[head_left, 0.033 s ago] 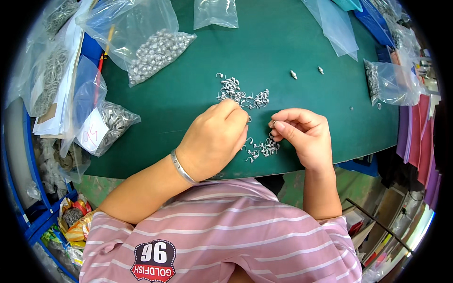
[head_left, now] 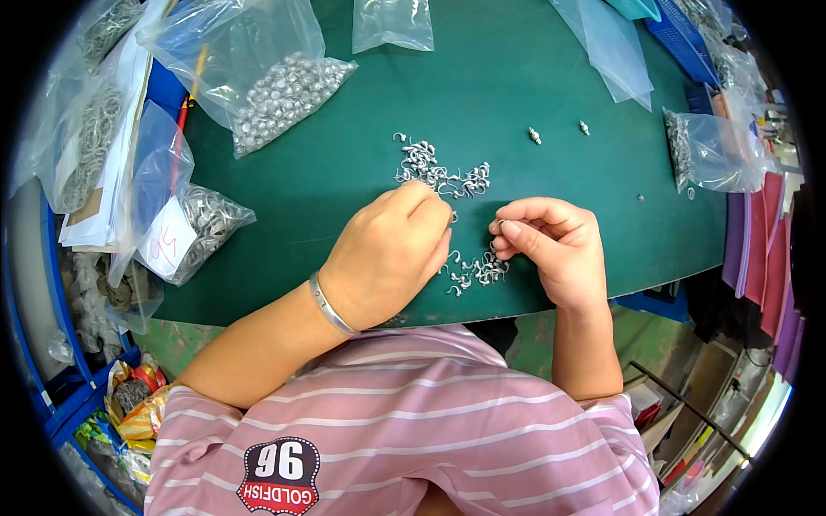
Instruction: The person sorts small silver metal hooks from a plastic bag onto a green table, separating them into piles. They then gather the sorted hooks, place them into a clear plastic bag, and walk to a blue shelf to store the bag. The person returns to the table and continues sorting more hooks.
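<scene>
My left hand (head_left: 391, 232), a metal bangle on its wrist, is closed with its back turned up. Its fingertips are hidden, so what they hold, if anything, does not show. Just beyond it lies a pile of small silvery curved hooks (head_left: 469, 181). My right hand (head_left: 555, 245) pinches a tiny silvery metal piece (head_left: 497, 225) between thumb and forefinger; its exact kind is too small to tell. A second group of hooks (head_left: 487, 270) lies between my hands, nearer the table's front edge. Both hands are low over the green table (head_left: 344, 172).
A clear bag of round silvery beads (head_left: 288, 99) lies at the far left, with a bag of metal parts (head_left: 211, 228) nearer. Two small metal pieces (head_left: 534, 136) rest beyond my right hand. Another bag (head_left: 714, 155) and a blue basket (head_left: 684, 43) stand at the right.
</scene>
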The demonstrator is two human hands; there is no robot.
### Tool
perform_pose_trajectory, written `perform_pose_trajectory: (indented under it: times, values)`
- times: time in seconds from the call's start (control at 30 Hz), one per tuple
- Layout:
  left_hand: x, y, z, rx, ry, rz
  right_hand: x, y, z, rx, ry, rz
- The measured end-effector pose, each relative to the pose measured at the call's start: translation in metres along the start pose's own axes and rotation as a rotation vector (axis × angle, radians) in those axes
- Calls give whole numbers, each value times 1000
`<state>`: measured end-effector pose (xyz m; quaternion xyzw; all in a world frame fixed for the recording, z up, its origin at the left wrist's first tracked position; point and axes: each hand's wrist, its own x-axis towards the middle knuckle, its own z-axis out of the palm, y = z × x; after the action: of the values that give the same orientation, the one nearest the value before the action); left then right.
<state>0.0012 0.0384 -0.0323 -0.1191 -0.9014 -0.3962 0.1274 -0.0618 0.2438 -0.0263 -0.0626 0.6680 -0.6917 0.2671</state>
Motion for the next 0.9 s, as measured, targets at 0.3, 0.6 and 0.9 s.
perform_pose_trajectory:
  times: [0.3,0.6,0.9]
  values:
    - [1,-2,-2,-86,83,-72,1,-1,-9,265,-91,163]
    - [-1,-2,-12,-295,97,-292,-10,-14,5,-610,-26,-284]
    - [-10,-5,-18,-760,54,-649,7,-7,26,-903,-77,-600]
